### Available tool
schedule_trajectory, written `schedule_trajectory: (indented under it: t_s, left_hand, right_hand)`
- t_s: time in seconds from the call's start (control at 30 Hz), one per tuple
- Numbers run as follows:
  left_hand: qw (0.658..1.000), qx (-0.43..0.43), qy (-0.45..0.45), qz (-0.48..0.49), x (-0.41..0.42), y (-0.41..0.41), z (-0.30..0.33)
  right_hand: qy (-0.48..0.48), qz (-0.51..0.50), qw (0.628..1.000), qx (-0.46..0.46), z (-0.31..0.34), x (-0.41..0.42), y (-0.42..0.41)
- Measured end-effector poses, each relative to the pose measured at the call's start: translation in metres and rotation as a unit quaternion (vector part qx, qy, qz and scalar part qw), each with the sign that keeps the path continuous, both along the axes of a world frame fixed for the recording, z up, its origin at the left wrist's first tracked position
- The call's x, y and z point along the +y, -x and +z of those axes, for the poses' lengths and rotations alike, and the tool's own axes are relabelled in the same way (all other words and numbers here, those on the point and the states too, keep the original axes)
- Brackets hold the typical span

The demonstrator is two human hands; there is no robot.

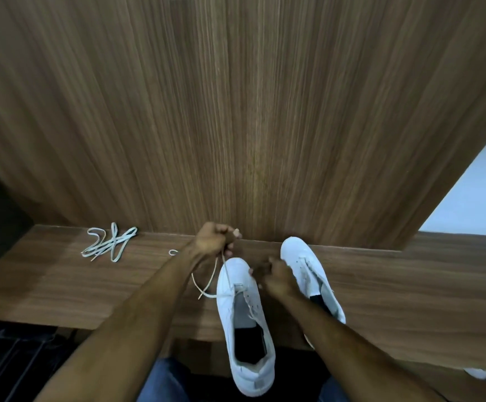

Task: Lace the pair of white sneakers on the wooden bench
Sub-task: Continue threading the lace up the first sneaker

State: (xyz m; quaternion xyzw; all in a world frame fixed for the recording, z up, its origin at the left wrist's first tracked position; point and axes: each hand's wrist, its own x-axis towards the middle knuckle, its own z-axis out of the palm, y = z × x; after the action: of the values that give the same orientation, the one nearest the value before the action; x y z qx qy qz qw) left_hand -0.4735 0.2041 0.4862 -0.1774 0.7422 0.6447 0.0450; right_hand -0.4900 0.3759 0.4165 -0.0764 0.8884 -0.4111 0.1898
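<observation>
The limp lace (224, 266) is pinched by the left hand (214, 239); the right hand (276, 278), fingers curled at the light sneaker (243, 314), whose grip cannot be told; the stiff lace tip is judged best held.

Two white sneakers (246, 320) (311, 274) (unlaced mostly), two laces (108, 242) (209, 281).

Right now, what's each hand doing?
Left hand: grips the lace threaded in the near sneaker.
Right hand: fingers curled beside that sneaker; holding anything cannot be told.
</observation>
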Motion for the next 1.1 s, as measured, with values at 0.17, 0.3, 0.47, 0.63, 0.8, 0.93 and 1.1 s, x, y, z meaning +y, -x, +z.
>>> schedule_trajectory:
  t_s: [0.17, 0.3, 0.47, 0.63, 0.8, 0.93, 1.1]
  left_hand:
    - [0.987, 0.063, 0.084, -0.119, 0.011, 0.005, 0.066]
    - [0.969, 0.100, 0.214, -0.079, 0.003, 0.014, 0.069]
    - [0.958, 0.076, 0.217, 0.173, -0.027, 0.009, 0.033]
    - [0.947, 0.145, 0.262, 0.113, 0.003, -0.022, 0.015]
    - [0.979, 0.190, 0.047, -0.055, 0.054, -0.028, -0.005]
    - [0.986, 0.155, 0.003, -0.060, 0.055, -0.027, -0.005]
    - [0.992, 0.108, 0.059, 0.014, 0.018, -0.036, -0.012]
  right_hand:
    - [0.179, 0.104, 0.976, 0.067, 0.082, -0.017, 0.019]
    - [0.131, 0.104, 0.986, 0.007, 0.105, -0.018, 0.027]
    - [0.012, 0.097, 0.990, -0.102, 0.097, 0.019, 0.025]
    - [0.214, 0.047, 0.962, -0.166, 0.106, 0.029, 0.023]
    - [0.285, 0.004, 0.941, -0.182, 0.119, 0.015, 0.021]
    - [0.305, -0.043, 0.935, -0.174, 0.117, 0.024, 0.024]
    - [0.337, -0.139, 0.919, -0.153, 0.105, 0.047, 0.032]
